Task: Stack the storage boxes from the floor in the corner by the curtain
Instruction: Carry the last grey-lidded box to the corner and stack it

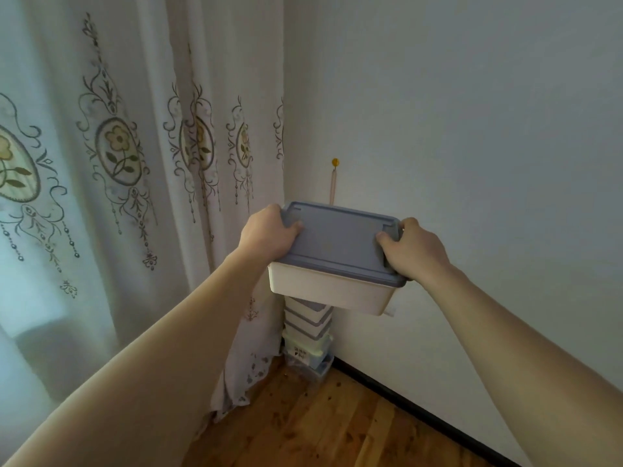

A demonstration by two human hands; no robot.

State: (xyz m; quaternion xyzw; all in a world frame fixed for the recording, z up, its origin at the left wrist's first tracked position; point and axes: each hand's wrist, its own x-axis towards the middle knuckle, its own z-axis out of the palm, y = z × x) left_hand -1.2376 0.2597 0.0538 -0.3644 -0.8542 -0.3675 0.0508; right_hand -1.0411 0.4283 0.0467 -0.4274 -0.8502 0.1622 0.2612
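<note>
A white storage box [332, 291] with a grey-blue lid [340, 242] is held in the air above the stack of boxes [308, 326], which stands on the wooden floor [337, 426] in the corner beside the curtain [135, 163]. The left hand [269, 234] has its grip closed on the lid's left end, the right hand [413, 247] on its right end, thumbs on top. A yellow hook [335, 161] is on the wall [472, 129] behind.

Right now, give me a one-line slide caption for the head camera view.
Both hands, left hand and right hand, hold a grey-lidded white storage box above the corner stack beside the curtain.
</note>
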